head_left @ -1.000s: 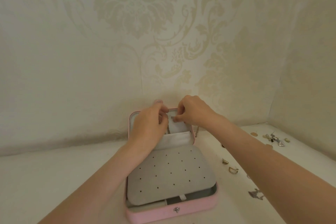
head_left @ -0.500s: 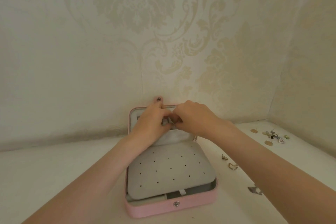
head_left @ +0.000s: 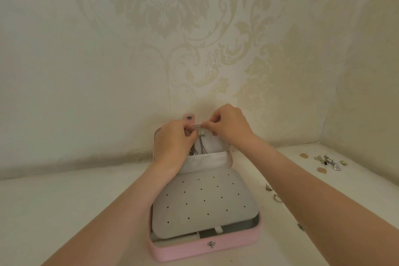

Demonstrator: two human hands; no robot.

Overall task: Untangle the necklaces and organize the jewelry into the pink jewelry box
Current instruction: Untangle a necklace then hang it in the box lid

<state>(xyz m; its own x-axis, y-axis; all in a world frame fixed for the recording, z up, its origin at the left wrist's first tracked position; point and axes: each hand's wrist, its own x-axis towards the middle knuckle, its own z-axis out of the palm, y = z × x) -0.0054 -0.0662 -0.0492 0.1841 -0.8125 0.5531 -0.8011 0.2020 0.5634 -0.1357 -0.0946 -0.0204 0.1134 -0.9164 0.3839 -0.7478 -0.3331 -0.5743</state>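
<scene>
Item: pink leatherette jewelry box (head_left: pixel 207 248), open on the white surface (head_left: pixel 64 211), lid upright against the wall; grey perforated earring panel (head_left: pixel 203 203) folded down over the base. Thin silver necklace chains (head_left: pixel 199 146) hang inside the lid above its pocket. My left hand (head_left: pixel 172 147) and right hand (head_left: pixel 228 127) meet at the lid's top, both pinching a small pale hook tab (head_left: pixel 197 125); chains judged light, slippery, kink-prone; best held near the clasp. Loose earrings and rings (head_left: pixel 328 162) lie well apart, right.

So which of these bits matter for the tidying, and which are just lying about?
In the job:
- pink jewelry box, open
- necklace chains hanging in its lid
- left hand and right hand, pinching a small strip
- loose jewelry and rings to the right

Just there:
- patterned wallpaper
</scene>
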